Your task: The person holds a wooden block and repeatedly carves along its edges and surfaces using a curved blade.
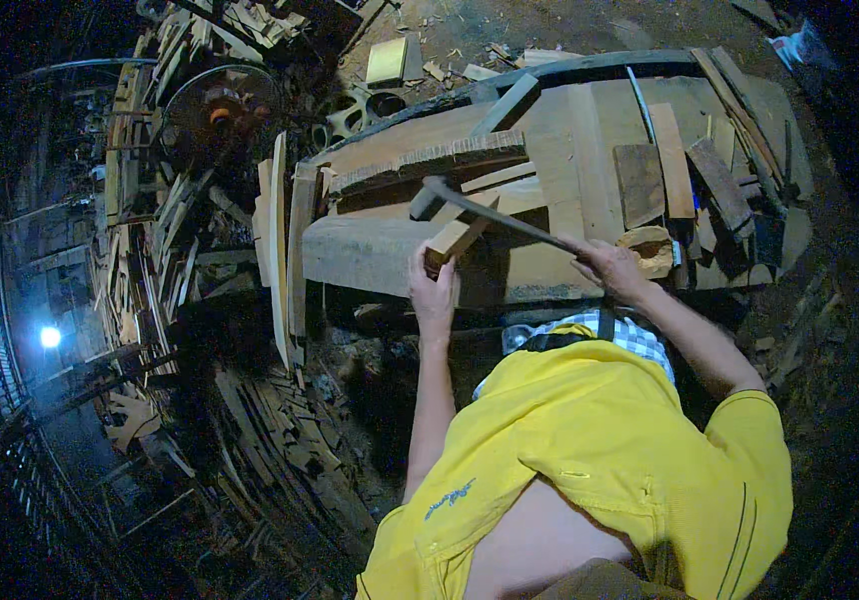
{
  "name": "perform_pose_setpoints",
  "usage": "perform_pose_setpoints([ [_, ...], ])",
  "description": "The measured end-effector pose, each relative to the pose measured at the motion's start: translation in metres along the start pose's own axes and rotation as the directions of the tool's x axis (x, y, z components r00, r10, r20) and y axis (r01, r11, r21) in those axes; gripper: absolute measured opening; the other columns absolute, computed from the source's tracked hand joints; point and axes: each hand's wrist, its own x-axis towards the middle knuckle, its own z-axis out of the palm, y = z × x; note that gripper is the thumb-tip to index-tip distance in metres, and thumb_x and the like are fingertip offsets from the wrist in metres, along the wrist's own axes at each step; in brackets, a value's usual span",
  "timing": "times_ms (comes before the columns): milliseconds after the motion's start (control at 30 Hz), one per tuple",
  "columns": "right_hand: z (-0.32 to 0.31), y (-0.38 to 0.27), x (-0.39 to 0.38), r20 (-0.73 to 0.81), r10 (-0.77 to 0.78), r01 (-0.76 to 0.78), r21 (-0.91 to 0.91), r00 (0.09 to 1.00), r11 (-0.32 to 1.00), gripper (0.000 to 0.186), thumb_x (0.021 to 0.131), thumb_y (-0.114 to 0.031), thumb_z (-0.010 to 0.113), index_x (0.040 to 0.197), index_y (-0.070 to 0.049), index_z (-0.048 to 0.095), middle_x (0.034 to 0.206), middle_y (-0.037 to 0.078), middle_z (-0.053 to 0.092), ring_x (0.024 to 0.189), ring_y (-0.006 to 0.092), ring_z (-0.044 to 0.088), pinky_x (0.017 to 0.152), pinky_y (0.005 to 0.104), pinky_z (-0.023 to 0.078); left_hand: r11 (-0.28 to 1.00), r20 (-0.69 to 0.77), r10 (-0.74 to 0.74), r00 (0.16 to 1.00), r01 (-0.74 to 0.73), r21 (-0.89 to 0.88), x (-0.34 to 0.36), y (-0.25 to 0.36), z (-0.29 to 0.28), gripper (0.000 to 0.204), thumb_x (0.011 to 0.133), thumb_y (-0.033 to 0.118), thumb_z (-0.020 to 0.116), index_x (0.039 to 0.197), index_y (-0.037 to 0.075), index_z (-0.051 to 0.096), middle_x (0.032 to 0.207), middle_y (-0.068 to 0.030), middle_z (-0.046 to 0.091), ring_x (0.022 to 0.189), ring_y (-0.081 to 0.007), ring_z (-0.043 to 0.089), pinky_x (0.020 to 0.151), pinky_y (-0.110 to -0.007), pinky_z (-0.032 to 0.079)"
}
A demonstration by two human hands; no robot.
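My left hand (433, 290) grips the lower end of a short pale wood block (457, 238) that stands tilted against the front of a thick wooden slab (370, 255). My right hand (610, 268) is closed around the long dark handle of a hammer-like tool (500, 215). The handle runs up and left from that hand, and the tool's dark head (430, 195) hangs just above the upper end of the block. My yellow shirt fills the lower middle of the view.
Loose boards and offcuts (680, 170) lie on the right part of the bench. A round metal wheel (220, 110) stands at the upper left. Heaps of wood strips (280, 440) cover the floor on the left. A bright lamp (50, 337) glares far left.
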Motion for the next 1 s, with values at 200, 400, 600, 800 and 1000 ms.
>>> perform_pose_setpoints([
  [200, -0.022, -0.029, -0.003, -0.043, -0.033, 0.042, 0.247, 0.999, 0.968, 0.046, 0.087, -0.022, 0.055, 0.131, -0.022, 0.044, 0.08, 0.015, 0.061, 0.072, 0.0325, 0.061, 0.065, 0.0428, 0.049, 0.948, 0.034, 0.264, 0.964, -0.265, 0.178, -0.01, 0.003, 0.002, 0.043, 0.071, 0.001, 0.058, 0.113, -0.002, 0.049, 0.098, -0.0219, 0.053, 0.095, -0.0391, 0.052, 0.082, -0.041, 0.044],
  [400, -0.025, -0.061, -0.002, 0.115, -0.094, 0.084, 0.086, 0.989, 0.993, 0.049, 0.085, -0.022, 0.057, 0.132, -0.027, 0.042, 0.082, 0.016, 0.06, 0.071, 0.0336, 0.061, 0.061, 0.0421, 0.05, 0.868, 0.096, -0.064, 0.993, 0.008, 0.497, -0.026, -0.007, 0.006, 0.037, 0.073, 0.003, 0.057, 0.108, -0.005, 0.048, 0.097, -0.0274, 0.051, 0.093, -0.0414, 0.052, 0.077, -0.044, 0.043],
  [600, -0.006, -0.046, 0.011, 0.053, -0.109, 0.104, 0.092, 0.993, 0.99, 0.051, 0.088, -0.028, 0.054, 0.136, -0.031, 0.035, 0.08, 0.016, 0.06, 0.075, 0.0336, 0.061, 0.064, 0.045, 0.051, 0.943, -0.012, 0.279, 0.96, -0.272, 0.193, -0.023, 0.011, 0.007, 0.033, 0.076, 0.003, 0.055, 0.108, -0.004, 0.048, 0.096, -0.0231, 0.051, 0.09, -0.0396, 0.051, 0.079, -0.042, 0.042],
  [800, -0.014, -0.044, -0.002, -0.033, -0.117, 0.121, 0.178, 0.993, 0.977, 0.049, 0.086, -0.021, 0.057, 0.132, -0.024, 0.042, 0.085, 0.015, 0.061, 0.075, 0.033, 0.061, 0.065, 0.0426, 0.05, 0.959, 0.037, 0.151, 0.988, -0.156, 0.237, -0.018, 0.028, 0.008, 0.033, 0.075, 0.003, 0.055, 0.106, -0.005, 0.047, 0.094, -0.0224, 0.049, 0.089, -0.0401, 0.049, 0.079, -0.045, 0.04],
  [1000, 0.0, -0.023, 0.013, 0.092, -0.057, 0.044, 0.13, 0.994, 0.991, 0.046, 0.087, -0.024, 0.056, 0.131, -0.025, 0.043, 0.082, 0.016, 0.062, 0.07, 0.0358, 0.061, 0.063, 0.0441, 0.051, 0.955, 0.04, 0.137, 0.99, -0.143, 0.258, -0.019, 0.024, 0.006, 0.034, 0.075, 0.003, 0.055, 0.108, -0.004, 0.048, 0.095, -0.0221, 0.048, 0.09, -0.0395, 0.049, 0.079, -0.045, 0.04],
])
